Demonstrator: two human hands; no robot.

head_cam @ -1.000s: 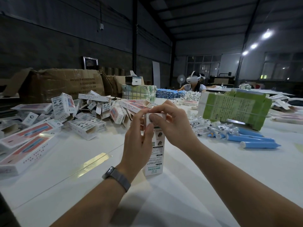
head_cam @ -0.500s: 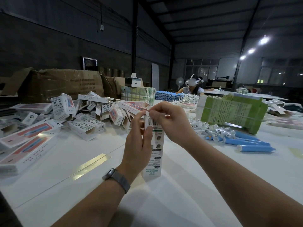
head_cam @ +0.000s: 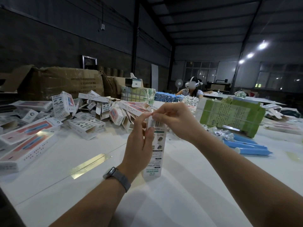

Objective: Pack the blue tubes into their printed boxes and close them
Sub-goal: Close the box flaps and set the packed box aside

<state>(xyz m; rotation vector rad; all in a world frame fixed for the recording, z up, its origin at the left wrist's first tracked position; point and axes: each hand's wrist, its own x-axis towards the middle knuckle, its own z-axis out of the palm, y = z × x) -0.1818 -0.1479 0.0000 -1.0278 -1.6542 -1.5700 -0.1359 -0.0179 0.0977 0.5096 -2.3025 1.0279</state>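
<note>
On the white table (head_cam: 188, 202), from left, I see piled printed boxes (head_cam: 85, 126); my left hand (head_cam: 139, 145) grips an upright box (head_cam: 155, 153), my right hand (head_cam: 173, 122) pinches its top flap, blue tubes (head_cam: 247, 147) beyond

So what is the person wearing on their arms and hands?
Not much. Both forearms are bare, with no sleeves showing, and neither the left hand nor the right hand has a glove. No rings can be made out. The only thing worn is a watch on the left wrist, with a dark rounded case and a grey band that wraps around the wrist.
</note>
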